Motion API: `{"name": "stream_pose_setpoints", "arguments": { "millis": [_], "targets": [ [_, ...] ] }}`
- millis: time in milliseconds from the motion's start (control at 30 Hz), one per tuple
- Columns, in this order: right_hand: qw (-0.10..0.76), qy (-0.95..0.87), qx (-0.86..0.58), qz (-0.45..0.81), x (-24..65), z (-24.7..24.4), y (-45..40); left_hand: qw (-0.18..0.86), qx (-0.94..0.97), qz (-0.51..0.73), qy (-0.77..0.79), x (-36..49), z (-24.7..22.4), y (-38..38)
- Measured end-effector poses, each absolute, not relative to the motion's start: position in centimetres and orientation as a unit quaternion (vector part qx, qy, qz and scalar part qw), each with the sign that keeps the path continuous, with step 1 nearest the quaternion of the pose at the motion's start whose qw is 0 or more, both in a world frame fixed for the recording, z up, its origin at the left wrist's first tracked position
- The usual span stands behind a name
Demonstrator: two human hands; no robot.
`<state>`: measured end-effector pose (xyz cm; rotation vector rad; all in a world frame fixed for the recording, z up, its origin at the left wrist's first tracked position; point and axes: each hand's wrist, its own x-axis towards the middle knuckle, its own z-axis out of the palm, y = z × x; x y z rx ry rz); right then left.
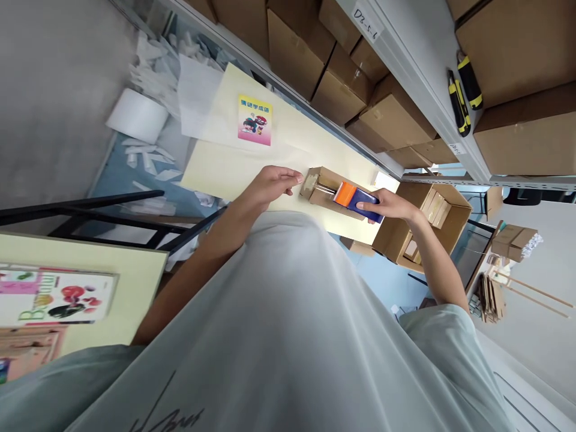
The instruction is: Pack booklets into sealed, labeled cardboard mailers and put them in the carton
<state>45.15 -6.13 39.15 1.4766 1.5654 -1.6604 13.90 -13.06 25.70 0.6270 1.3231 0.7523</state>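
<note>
A small brown cardboard box (332, 179) lies on the pale yellow tabletop in front of me. My right hand (387, 204) is wrapped round a blue and orange tape dispenser (355, 199), whose orange end rests over the top of this box. At the box's left end is my left hand (275, 182), with its fingers curled and the tips drawn together beside the cardboard. Whatever may be between those tips is too small to make out. A small booklet (254, 120) with a cartoon cover lies beyond my left hand.
Cardboard boxes (344, 84) fill the grey shelf along the far side. Two yellow-black cutters (459, 102) stick to the shelf post. A large open carton (459, 210) stands at the right. Left are a white roll (137, 116), paper scraps, a black frame (108, 217) and magazines (67, 297).
</note>
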Motion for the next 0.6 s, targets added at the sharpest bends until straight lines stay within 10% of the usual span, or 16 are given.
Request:
{"name": "stream_pose_setpoints", "arguments": {
  "millis": [600],
  "targets": [
    [0.22,0.591,0.519,-0.577,43.9,35.9,-5.5,0.728,0.185,0.294,0.591,17.0,17.3,-12.2]
  ]
}}
